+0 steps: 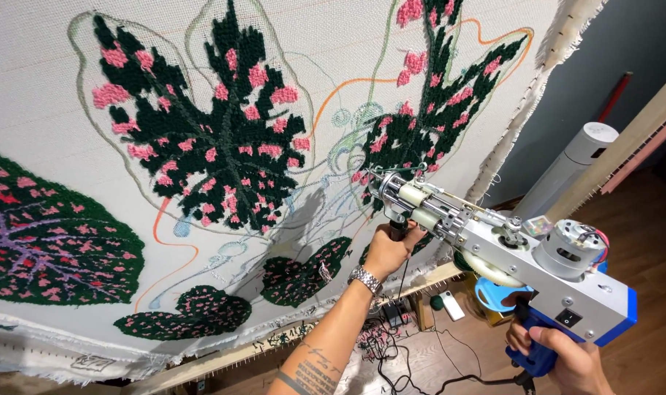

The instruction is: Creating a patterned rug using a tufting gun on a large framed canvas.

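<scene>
The tufting gun [494, 256] is the landmark here: a silver and blue machine held up against a stretched cloth [48, 88] that carries dark green leaves dotted with pink. The left hand [391, 245] sits under the gun's front end, fingers clamped around the short black front handle, with a metal watch [364, 279] on the wrist just below. The right hand [570, 358] is at the gun's rear, fingers wrapped shut on the blue pistol grip [538, 355], index finger lying near the trigger. The needle tip [373, 178] at the gun's front touches the cloth at the edge of a tufted leaf [421, 124], beside pale outlines not yet filled. By the look of it, the step in hand is filling yarn into the leaf pattern, with several outlined shapes left of the gun still bare. A further pass would call for firm, even pressure into the cloth and a steady line along the drawn contour. Below the gun, a wooden frame rail [421, 281] edges the cloth, and black cables [402, 358] lie tangled on the floor. To the gun's upper right stands a white tower fan [567, 172].
</scene>
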